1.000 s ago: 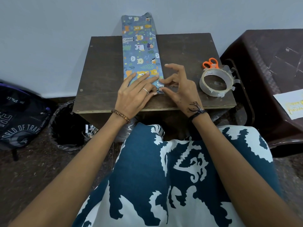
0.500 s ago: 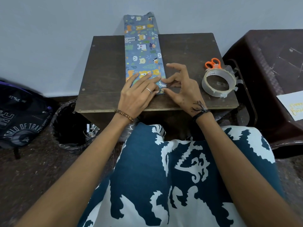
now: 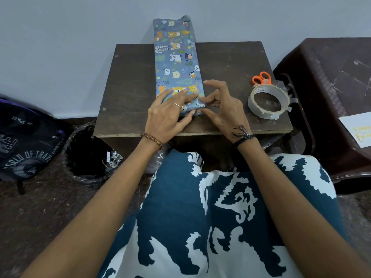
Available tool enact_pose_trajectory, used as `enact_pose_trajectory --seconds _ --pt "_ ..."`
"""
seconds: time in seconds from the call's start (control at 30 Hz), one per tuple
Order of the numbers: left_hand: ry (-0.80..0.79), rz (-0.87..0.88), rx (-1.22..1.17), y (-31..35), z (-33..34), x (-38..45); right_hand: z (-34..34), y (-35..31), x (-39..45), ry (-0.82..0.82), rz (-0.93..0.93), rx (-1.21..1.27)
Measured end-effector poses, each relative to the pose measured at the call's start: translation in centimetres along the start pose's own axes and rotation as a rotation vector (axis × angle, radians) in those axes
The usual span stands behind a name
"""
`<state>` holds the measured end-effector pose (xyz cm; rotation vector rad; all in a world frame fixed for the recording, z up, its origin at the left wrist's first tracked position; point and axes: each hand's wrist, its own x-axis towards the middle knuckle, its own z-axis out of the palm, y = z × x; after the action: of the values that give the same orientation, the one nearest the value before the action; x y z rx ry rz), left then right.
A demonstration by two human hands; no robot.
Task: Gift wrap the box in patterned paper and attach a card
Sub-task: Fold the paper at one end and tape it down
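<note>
The long box [image 3: 175,63], wrapped in blue paper printed with cartoon animals, is laid lengthwise down the middle of the small dark wooden table [image 3: 128,81], its far end pushed past the table's back edge against the pale wall [image 3: 70,37]. The near end is being worked, close to the table's front edge.

The left hand [image 3: 167,115] is laid flat on top of the near end, fingers straight and slightly fanned, pressed down on the paper; a ring is seen on one finger and a beaded bracelet at the wrist. The right hand [image 3: 222,109] is set at the box's near right corner: thumb and a bent finger are brought together on the paper edge there, pinching it, while the index finger is raised and curved above the box's right side. How much paper is caught in that pinch cannot be told, since the fold is hidden by the fingers. A dark thread band is worn on the right wrist.

To the right on the table, a roll of clear tape [image 3: 268,102] is lying flat, with cut strips stuck around its rim. Orange-handled scissors [image 3: 262,78] are tucked just behind it, touching it. On the brown plastic stool [image 3: 331,81] at far right, a white card [image 3: 359,131] with yellow lettering is resting, well apart from the box. A black bin [image 3: 88,155] and a dark backpack [image 3: 26,141] are seen on the floor at left.
</note>
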<state>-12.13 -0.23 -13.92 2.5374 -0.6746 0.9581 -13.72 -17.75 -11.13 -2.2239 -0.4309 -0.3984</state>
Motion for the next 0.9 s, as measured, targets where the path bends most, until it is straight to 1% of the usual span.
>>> enact_pose_trajectory --seconds 0.07,0.17,0.3,0.37,0.43,0.5,0.6,0.67,0.77,0.83,0.9 --pt "-0.014 -0.007 0.008 0.1 0.0 0.1 0.0 -0.4 -0.2 -0.010 0.011 -0.015" --pt "0.048 0.002 -0.014 0.4 -0.2 0.2 -0.2 -1.5 -0.4 -0.058 0.041 -0.074" --pt "0.089 0.018 -0.009 1.1 -0.7 0.5 -1.1 -2.5 -0.6 -0.134 0.076 -0.154" --pt "0.060 -0.001 -0.019 1.0 -0.7 0.5 -2.1 -2.6 -0.8 -0.101 0.065 -0.203" --pt "0.002 -0.036 -0.017 0.9 -0.5 0.4 -3.6 -2.4 -1.1 0.004 0.080 -0.283" --pt "-0.028 -0.056 -0.008 0.9 -0.5 0.4 -5.3 -1.6 -1.3 0.097 0.152 -0.381" --pt "0.011 -0.045 0.011 1.3 -0.7 0.5 -6.9 -0.2 -2.0 0.158 0.335 -0.582" --pt "0.052 -0.013 0.018 1.4 -0.8 0.5 -7.3 0.4 -2.6 0.144 0.452 -0.698" --pt "0.063 0.002 0.008 1.4 -0.9 0.6 -7.4 1.2 -3.3 0.057 0.564 -0.760" --pt "0.060 -0.003 0.011 1.5 -0.9 0.6 -7.2 1.4 -3.4 0.051 0.587 -0.777" --pt "0.077 0.006 0.023 1.6 -1.0 0.6 -7.0 1.6 -3.2 0.096 0.576 -0.799"
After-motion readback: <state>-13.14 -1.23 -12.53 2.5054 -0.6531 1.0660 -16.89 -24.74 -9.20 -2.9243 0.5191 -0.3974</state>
